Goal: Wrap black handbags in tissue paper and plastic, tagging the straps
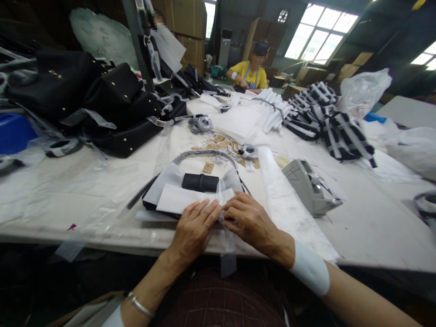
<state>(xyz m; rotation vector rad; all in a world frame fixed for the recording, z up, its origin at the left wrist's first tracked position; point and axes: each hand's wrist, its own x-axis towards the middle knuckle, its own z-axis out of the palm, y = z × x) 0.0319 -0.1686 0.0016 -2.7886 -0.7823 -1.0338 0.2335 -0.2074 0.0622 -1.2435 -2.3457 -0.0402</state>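
Observation:
A black handbag lies flat near the table's front edge, with white paper over it. Its handle, wrapped in grey film, arches behind. On the paper rests a black rolled piece with a band. My left hand lies on the bag's front edge, fingers stretched over the paper. Close beside it, my right hand has its fingers curled and pinched on a clear plastic strip, which runs over the bag and hangs past the table edge. The fingertips partly hide the pinched part.
Black bags are heaped at the left. A grey tape dispenser stands at right beside white sheeting. Brown tags and coiled straps lie behind the bag. Wrapped black pieces are piled back right. A co-worker sits opposite.

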